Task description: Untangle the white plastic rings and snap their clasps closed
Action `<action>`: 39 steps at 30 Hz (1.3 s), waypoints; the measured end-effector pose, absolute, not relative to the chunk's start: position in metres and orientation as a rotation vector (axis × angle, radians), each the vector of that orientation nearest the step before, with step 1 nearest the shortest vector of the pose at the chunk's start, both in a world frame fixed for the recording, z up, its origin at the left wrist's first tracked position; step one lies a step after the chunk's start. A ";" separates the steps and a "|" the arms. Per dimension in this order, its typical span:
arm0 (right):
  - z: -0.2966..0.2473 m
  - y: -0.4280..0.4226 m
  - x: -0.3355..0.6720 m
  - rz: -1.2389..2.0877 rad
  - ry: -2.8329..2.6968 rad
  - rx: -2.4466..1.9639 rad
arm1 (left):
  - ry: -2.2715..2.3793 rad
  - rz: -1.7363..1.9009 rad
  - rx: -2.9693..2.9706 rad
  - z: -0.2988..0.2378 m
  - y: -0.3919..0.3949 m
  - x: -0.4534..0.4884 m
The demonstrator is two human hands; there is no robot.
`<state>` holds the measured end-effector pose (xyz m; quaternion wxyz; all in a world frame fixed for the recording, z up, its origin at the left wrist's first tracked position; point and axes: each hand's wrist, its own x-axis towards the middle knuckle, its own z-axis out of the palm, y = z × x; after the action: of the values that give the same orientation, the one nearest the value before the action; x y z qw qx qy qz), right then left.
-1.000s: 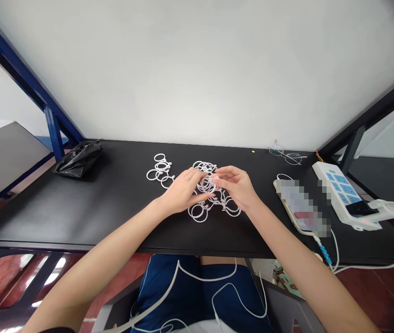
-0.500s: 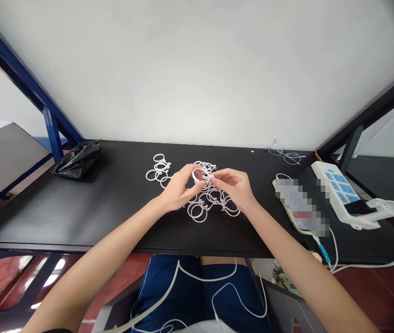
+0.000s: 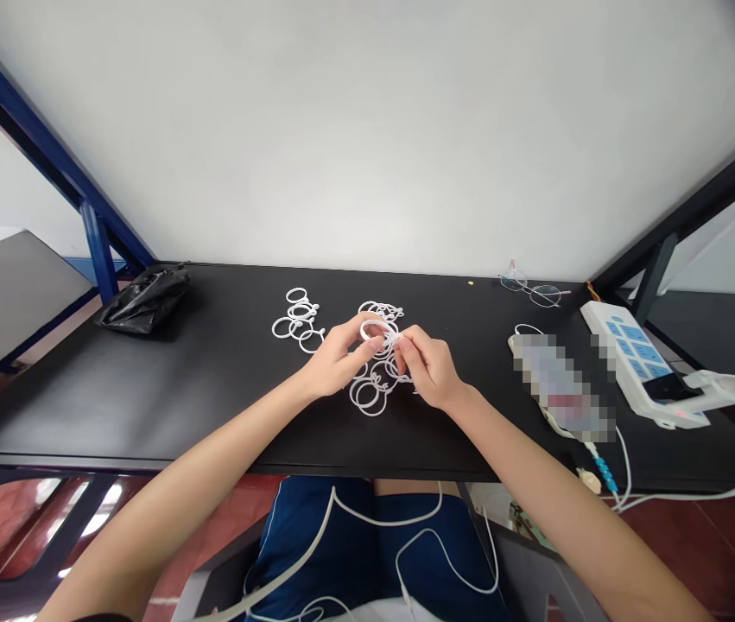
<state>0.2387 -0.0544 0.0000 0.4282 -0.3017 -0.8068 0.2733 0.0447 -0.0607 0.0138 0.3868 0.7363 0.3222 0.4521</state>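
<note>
Between my two hands is a white curtain ring point(image 3: 377, 324), a round hoop with a small eyelet piece on its right side. My left hand point(image 3: 341, 356) pinches the hoop's left and lower part between thumb and fingers. With closed fingertips, my right hand point(image 3: 428, 363) grips the small piece at the ring's right end. Just below and behind the hands lies a loose pile of similar white rings point(image 3: 368, 397), partly hidden by my fingers. A smaller group of white rings point(image 3: 300, 324) rests on the black table to the left.
A black plastic bag point(image 3: 145, 298) lies at the table's far left. On the right are eyeglasses point(image 3: 529, 288), a phone point(image 3: 561, 389) with a charging cable, and a white power strip point(image 3: 639, 358). A pale wall stands behind the black table point(image 3: 224, 397).
My right hand has turned and drawn its fingers in around the ring's small end piece, moving slightly left and down. The held ring is tilted flatter. My left hand stays nearly in place.
</note>
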 end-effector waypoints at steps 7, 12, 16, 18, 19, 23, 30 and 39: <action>-0.001 -0.053 0.239 0.554 -2.019 -0.746 | 0.791 1.134 1.896 0.019 -0.060 0.043; 0.000 -0.055 0.237 0.452 -2.055 -0.735 | 0.769 1.074 1.872 0.017 -0.059 0.044; 0.000 -0.056 0.236 0.427 -2.056 -0.716 | 0.781 1.050 1.833 0.016 -0.061 0.047; -0.001 -0.056 0.237 0.407 -2.063 -0.717 | 0.758 1.048 1.811 0.015 -0.061 0.048; -0.001 -0.056 0.237 0.394 -2.067 -0.718 | 0.748 1.056 1.805 0.015 -0.061 0.048; -0.001 -0.056 0.237 0.353 -2.077 -0.695 | 0.719 1.076 1.748 0.015 -0.060 0.048; 0.001 -0.058 0.234 0.423 -2.095 -0.622 | 0.754 1.008 1.721 0.020 -0.060 0.049; -0.006 -0.059 0.232 0.537 -2.095 -0.621 | 0.720 1.007 1.731 0.020 -0.063 0.050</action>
<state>0.2318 -0.0586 -0.0059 0.4312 -0.2490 -0.8401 0.2153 0.0496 -0.0627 0.0203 0.4854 0.7112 0.2959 0.4136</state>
